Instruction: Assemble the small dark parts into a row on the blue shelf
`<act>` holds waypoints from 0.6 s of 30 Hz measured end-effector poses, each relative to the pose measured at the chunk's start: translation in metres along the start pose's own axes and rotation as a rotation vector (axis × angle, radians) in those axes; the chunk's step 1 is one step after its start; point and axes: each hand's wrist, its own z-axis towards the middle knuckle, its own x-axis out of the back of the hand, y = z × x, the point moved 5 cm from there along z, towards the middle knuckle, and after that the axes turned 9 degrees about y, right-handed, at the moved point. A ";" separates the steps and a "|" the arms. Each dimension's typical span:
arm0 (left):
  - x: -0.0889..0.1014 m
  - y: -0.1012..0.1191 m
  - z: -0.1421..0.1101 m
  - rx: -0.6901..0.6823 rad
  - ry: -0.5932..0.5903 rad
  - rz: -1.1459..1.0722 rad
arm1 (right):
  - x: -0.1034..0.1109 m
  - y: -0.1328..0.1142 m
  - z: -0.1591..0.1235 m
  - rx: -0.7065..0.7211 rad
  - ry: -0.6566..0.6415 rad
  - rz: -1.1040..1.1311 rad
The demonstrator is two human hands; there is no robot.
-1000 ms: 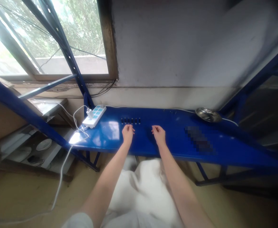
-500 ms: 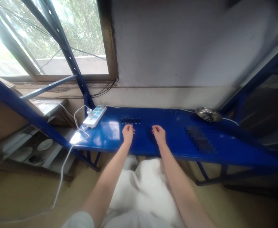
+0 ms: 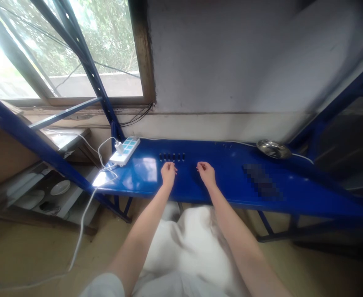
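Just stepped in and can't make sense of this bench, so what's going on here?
A person sits at a blue metal table below a window, both forearms stretched onto it. The left hand and right hand rest on the surface with fingers curled; whether either holds anything cannot be told. Just beyond the left hand stands a row of small dark pieces. A white power strip lies at the table's left end, a metal dish at the far right.
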 end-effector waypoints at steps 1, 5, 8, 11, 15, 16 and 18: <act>0.000 0.000 0.000 0.001 -0.001 0.005 | -0.003 -0.003 0.002 0.013 -0.022 -0.029; -0.001 0.000 0.000 -0.005 0.000 0.013 | -0.025 -0.011 0.012 0.068 -0.143 -0.215; -0.001 0.000 0.000 -0.015 -0.005 0.005 | -0.044 -0.016 0.024 0.132 -0.193 -0.400; 0.000 0.000 0.000 -0.014 -0.002 0.000 | -0.059 -0.018 0.034 0.173 -0.217 -0.558; 0.000 -0.001 0.000 -0.004 0.010 0.001 | -0.073 -0.019 0.041 0.205 -0.236 -0.676; 0.000 -0.001 0.000 -0.003 0.009 0.000 | -0.076 -0.020 0.042 0.213 -0.239 -0.691; 0.000 0.000 0.000 -0.003 0.006 -0.003 | -0.079 -0.021 0.042 0.223 -0.238 -0.709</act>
